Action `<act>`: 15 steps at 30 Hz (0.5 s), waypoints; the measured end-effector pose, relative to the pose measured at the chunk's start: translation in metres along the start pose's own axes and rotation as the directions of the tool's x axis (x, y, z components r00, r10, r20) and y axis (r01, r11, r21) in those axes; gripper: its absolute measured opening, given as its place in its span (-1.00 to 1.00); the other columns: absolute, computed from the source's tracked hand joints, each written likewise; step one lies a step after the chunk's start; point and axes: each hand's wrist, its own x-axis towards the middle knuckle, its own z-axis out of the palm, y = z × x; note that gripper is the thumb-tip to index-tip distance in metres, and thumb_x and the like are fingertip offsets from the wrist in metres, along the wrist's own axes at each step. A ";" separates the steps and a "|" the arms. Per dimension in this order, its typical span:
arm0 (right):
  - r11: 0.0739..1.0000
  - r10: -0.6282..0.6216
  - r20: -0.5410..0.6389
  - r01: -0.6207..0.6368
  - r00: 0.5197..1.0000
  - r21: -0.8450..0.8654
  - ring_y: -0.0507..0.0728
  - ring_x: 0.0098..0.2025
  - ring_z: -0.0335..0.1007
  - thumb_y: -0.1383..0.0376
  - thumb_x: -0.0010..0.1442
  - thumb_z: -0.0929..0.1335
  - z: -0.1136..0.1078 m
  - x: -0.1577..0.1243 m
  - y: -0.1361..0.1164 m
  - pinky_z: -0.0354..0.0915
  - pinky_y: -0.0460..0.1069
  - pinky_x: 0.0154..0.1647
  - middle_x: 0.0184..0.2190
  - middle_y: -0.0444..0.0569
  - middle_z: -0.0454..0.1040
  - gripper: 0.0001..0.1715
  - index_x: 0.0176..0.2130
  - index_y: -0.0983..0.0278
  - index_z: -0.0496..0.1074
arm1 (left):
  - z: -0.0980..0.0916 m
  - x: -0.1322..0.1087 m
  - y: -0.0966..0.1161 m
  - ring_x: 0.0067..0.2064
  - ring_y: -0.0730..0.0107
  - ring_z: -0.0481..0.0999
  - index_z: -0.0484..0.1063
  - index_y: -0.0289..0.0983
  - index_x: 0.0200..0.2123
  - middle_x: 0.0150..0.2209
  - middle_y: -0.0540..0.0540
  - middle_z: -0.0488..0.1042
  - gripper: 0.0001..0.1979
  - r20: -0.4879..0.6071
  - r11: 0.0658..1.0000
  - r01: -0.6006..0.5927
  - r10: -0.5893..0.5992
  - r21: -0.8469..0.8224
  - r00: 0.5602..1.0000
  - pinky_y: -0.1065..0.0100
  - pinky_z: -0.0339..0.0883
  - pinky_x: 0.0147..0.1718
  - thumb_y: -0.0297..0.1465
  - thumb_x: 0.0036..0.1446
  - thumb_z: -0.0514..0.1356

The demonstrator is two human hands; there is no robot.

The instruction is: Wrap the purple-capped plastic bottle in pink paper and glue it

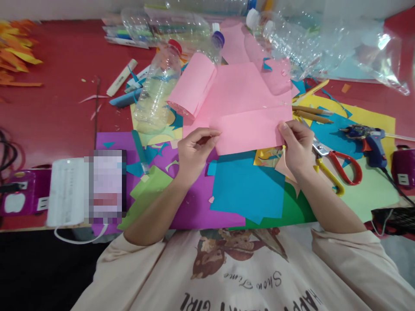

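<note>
A rectangular strip of pink paper (249, 129) is stretched between my two hands, roughly level and tilted slightly. My left hand (197, 151) pinches its left end between thumb and fingers. At the other end, my right hand (296, 142) grips the strip with the thumb on top. Behind it lies a larger pink sheet (241, 86). A bottle wrapped in pink paper (194, 84) rests on its side just beyond my left hand. Blue paper (248, 185) lies below the strip.
Scissors with red and yellow handles (337, 166) and a blue glue gun (372, 142) lie right. A clear bottle (157, 86) leans at centre-left; more plastic bottles (292, 43) line the back. A phone (108, 185) sits left. Orange paper strips (16, 47) pile up far left.
</note>
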 end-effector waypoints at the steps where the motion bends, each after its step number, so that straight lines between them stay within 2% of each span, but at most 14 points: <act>1: 1.000 0.009 0.004 -0.009 1.000 0.005 0.02 -0.51 0.10 0.07 0.18 0.37 0.000 0.000 0.000 0.11 -0.01 -0.51 -0.58 -0.13 0.21 -0.63 -0.53 0.21 0.35 | 0.000 0.000 0.000 -0.32 0.46 0.55 0.58 -0.22 -0.38 -0.35 -0.04 0.60 -0.86 -0.012 1.000 -0.003 0.003 0.010 1.000 0.46 0.39 -0.34 -0.28 0.02 0.33; 4: 0.999 0.036 0.006 -0.036 0.999 0.028 0.01 -0.52 0.07 0.06 0.17 0.37 0.001 -0.001 -0.001 0.10 -0.02 -0.51 -0.58 -0.14 0.21 -0.63 -0.54 0.21 0.35 | 0.000 0.000 -0.001 -0.37 0.51 0.51 0.60 -0.19 -0.37 -0.34 -0.03 0.59 -0.87 -0.037 1.000 -0.005 0.006 0.025 0.999 0.48 0.35 -0.45 -0.28 0.01 0.34; 7: 0.996 0.057 0.014 -0.058 0.998 0.065 -0.01 -0.53 0.03 0.06 0.16 0.38 0.002 -0.001 0.000 0.07 -0.04 -0.52 -0.60 -0.17 0.17 -0.61 -0.55 0.22 0.33 | 0.000 0.000 -0.003 -0.36 0.53 0.50 0.60 -0.15 -0.27 -0.21 -0.05 0.59 -0.80 -0.045 1.000 0.014 -0.015 -0.007 0.999 0.51 0.33 -0.49 -0.27 -0.01 0.36; 13: 0.994 0.072 0.020 -0.074 0.997 0.084 -0.01 -0.51 0.03 0.06 0.15 0.38 0.002 0.000 0.004 0.06 -0.04 -0.50 -0.59 -0.17 0.17 -0.63 -0.54 0.22 0.34 | -0.002 -0.001 -0.009 -0.05 0.31 0.53 0.54 -0.08 -0.08 0.04 -0.09 0.51 -0.60 0.015 0.995 0.005 -0.004 -0.104 1.000 0.49 0.43 -0.38 -0.23 -0.05 0.38; 15: 0.993 0.072 0.019 -0.074 0.997 0.095 0.00 -0.51 0.03 0.06 0.15 0.38 0.002 0.001 0.006 0.05 -0.04 -0.51 -0.58 -0.16 0.18 -0.64 -0.53 0.22 0.34 | -0.002 -0.002 -0.010 -0.07 0.32 0.54 0.50 -0.06 -0.03 0.10 -0.09 0.47 -0.57 0.039 0.995 0.011 -0.007 -0.096 0.999 0.48 0.43 -0.39 -0.23 -0.03 0.37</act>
